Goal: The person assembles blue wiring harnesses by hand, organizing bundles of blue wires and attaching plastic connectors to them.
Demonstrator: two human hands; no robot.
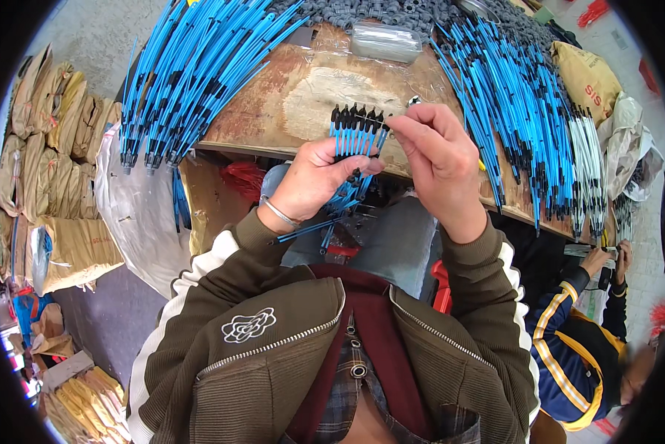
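My left hand [306, 177] grips a bunch of thin blue rods [351, 142] above my lap, just off the table's front edge. Their black end pieces stand side by side in a row above my fingers, and the lower ends hang down below my palm. My right hand [440, 152] is closed in a pinch at the right end of that row, by the black tips. What its fingertips hold is too small to make out; a thin wire-like line seems to cross the tips.
Piles of blue rods lie on the wooden table [266, 111] at left [192, 74] and right. White rods [588, 174] lie at far right. Behind stand a clear plastic box [386, 42] and many grey parts [362, 13]. Brown sacks [73, 251] stack at left. A co-worker [580, 355] sits at right.
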